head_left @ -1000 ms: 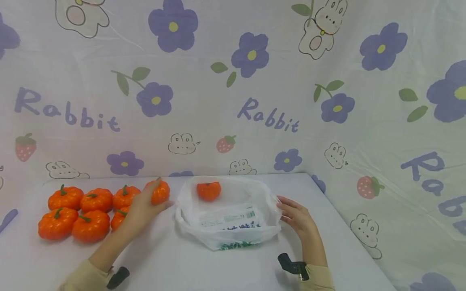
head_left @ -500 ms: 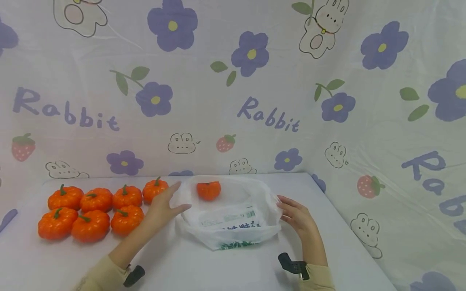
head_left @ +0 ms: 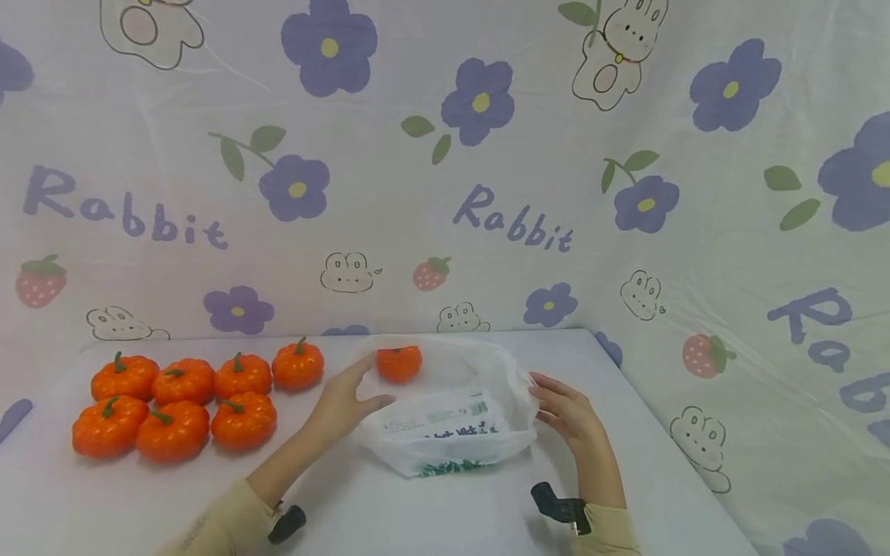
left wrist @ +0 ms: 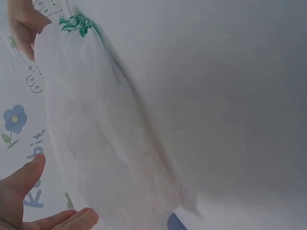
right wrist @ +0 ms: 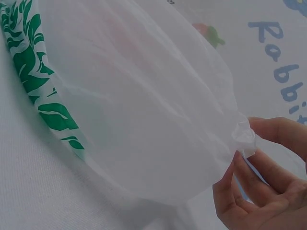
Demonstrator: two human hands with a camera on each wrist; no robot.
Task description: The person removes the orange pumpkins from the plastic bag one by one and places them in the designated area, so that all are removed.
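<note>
A white plastic bag (head_left: 459,452) with green print stands on the table, its mouth spread open. Inside it, at the back left, an orange mini pumpkin (head_left: 399,365) shows. My left hand (head_left: 341,405) is at the bag's left rim with thumb and fingers spread apart and nothing between them. The left wrist view shows the left hand's fingers (left wrist: 79,220) beside the bag's wall; whether they touch it I cannot tell. At the right rim, my right hand (head_left: 573,417) pinches a gathered bit of the bag between thumb and fingers (right wrist: 268,187).
Several orange mini pumpkins with green stems, one of them a front pumpkin (head_left: 243,422), sit in two rows on the left of the white table (head_left: 459,517). Behind the table hangs a printed curtain (head_left: 389,154) with flowers and rabbits.
My left hand has left the rearmost right pumpkin of the rows and moved right to the bag's left rim. That pumpkin stays on the table. My right hand keeps its place.
</note>
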